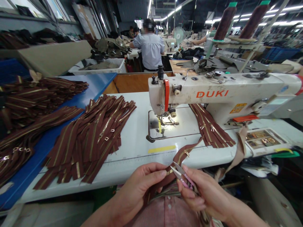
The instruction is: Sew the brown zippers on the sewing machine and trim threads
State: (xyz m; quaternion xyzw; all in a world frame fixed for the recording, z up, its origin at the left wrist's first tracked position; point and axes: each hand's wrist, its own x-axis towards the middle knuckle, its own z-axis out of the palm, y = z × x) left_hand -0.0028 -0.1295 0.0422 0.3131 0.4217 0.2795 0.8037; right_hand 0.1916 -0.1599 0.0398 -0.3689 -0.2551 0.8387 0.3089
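Up close, the left hand [139, 192] pinches a brown zipper [181, 159] between thumb and fingers, while the right hand [204, 194] grips small pink-handled scissors [182, 175], their open blades just beside the zipper's metal teeth. Beyond the hands, more brown zippers [87, 142] lie piled on a white sewing table [132, 167], left of the sewing machine [224, 94].

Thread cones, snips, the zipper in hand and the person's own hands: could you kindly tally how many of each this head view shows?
Thread cones: 2
Snips: 1
Held zipper: 1
Hands: 2, left hand and right hand
Total: 6
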